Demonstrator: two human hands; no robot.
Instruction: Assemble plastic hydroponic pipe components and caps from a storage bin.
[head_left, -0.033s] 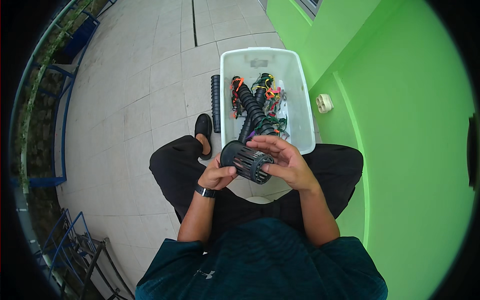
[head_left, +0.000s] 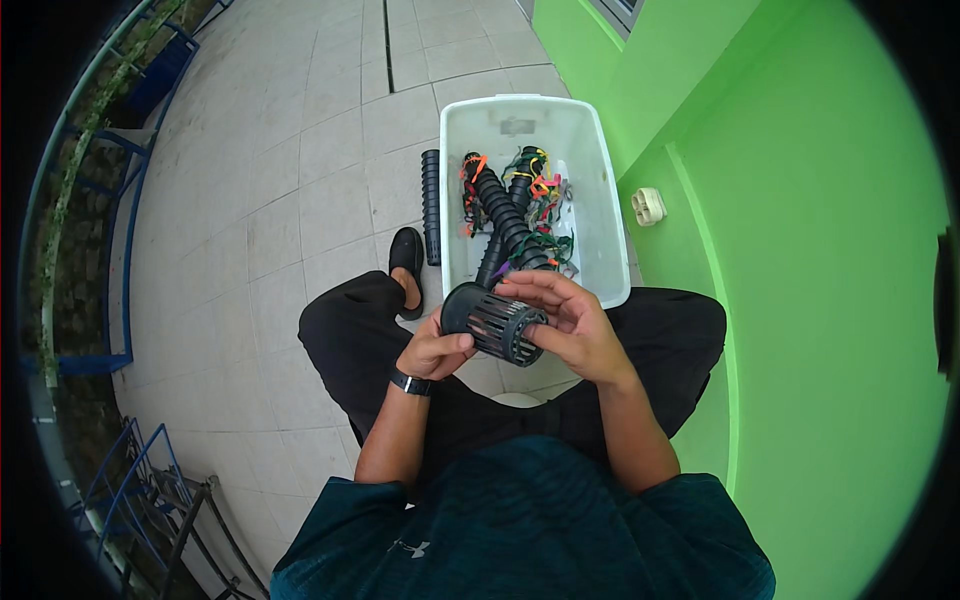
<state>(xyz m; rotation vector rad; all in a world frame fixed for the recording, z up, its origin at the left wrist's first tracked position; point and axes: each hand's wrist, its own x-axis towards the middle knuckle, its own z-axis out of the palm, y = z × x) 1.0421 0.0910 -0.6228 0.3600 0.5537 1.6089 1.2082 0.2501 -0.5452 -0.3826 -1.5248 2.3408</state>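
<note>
A black slotted net pot (head_left: pixel 492 322) lies sideways between my hands, its wide rim to the left and its slotted base to the right. My left hand (head_left: pixel 437 345) grips it near the rim, thumb along the near side. At the base end, the thumb of my right hand (head_left: pixel 570 325) presses on the edge while its fingers reach over the far side, partly raised. Just beyond, a white plastic bin (head_left: pixel 590 255) holds ribbed black stacks (head_left: pixel 505 215), which look like nested pots, and a tangle of coloured strips (head_left: pixel 548 187) in orange, green, yellow and red.
Another ribbed black stack (head_left: pixel 431 205) lies on the tiled floor (head_left: pixel 260 220) left of the bin. On the right runs a green wall (head_left: pixel 820 300), with a cream socket-like block (head_left: pixel 648 207) beside it. Blue metal railing (head_left: pixel 120 250) and dark metal frames (head_left: pixel 180 510) stand at the left.
</note>
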